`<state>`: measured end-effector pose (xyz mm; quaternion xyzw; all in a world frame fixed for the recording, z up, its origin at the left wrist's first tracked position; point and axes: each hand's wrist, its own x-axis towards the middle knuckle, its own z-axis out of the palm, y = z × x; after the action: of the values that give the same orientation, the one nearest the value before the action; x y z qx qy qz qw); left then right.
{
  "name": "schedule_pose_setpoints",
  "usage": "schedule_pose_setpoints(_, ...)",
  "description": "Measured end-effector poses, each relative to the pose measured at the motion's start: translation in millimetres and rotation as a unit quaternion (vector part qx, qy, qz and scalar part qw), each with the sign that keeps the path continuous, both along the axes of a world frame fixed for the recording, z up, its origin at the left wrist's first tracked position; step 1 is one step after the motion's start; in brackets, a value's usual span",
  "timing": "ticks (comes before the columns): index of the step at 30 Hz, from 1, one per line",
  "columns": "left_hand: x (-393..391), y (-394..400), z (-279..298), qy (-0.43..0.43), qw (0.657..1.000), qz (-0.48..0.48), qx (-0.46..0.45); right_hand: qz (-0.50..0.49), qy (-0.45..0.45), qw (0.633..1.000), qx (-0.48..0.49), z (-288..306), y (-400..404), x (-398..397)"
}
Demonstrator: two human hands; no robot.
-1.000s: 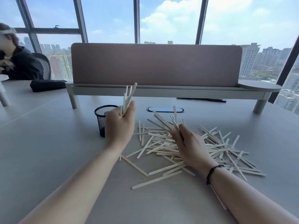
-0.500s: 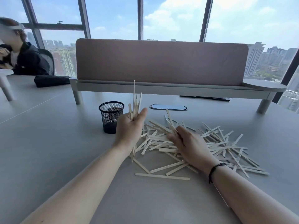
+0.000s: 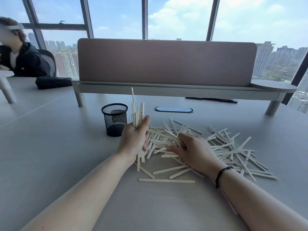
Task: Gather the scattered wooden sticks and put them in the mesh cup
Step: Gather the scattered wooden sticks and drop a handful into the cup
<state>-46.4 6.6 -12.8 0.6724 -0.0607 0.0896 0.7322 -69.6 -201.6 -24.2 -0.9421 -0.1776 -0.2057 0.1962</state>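
A heap of pale flat wooden sticks [image 3: 221, 147] lies scattered across the grey table [image 3: 50, 155]. My left hand [image 3: 135, 140] is shut around an upright bundle of sticks [image 3: 137, 114], whose lower ends stand on the table at the heap's left edge. The black mesh cup [image 3: 114, 119] stands just left of that hand, upright, its inside dark. My right hand [image 3: 193, 150] rests palm down on the middle of the heap, fingers curled over several sticks. One long stick [image 3: 166, 181] lies alone nearest to me.
A pink desk divider on a raised grey shelf [image 3: 166, 64] runs across the back. A cable port [image 3: 174, 109] sits behind the heap. A black pouch [image 3: 53, 82] lies far left, beside a seated person [image 3: 21, 59]. Dark pens [image 3: 211, 99] lie under the shelf.
My left hand has come down from in front of the cup and stood its bundle upright on the table. My right hand has slid left and lower over the heap.
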Motion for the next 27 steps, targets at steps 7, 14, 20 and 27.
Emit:
schedule_pose_setpoints(7, -0.6, 4.1, 6.3, 0.015, 0.996, 0.024, -0.082, -0.004, -0.030, 0.998, 0.063, 5.9, -1.4, -0.9)
schedule_pose_setpoints(14, -7.3, 1.6, 11.8, -0.012, 0.999, -0.005, -0.046, -0.004, -0.019, 0.973, 0.231, 27.7, 9.9, -8.0)
schedule_pose_setpoints(20, -12.5, -0.1, 7.7, -0.047, 0.998, -0.011, 0.042, 0.014, 0.012, 0.953, 0.303, 32.3, 21.9, -9.2)
schedule_pose_setpoints(27, -11.4, -1.1, 0.8, -0.042, 0.997, -0.027, 0.052, 0.010, 0.007, 0.937, 0.349, 36.7, 23.6, -12.2)
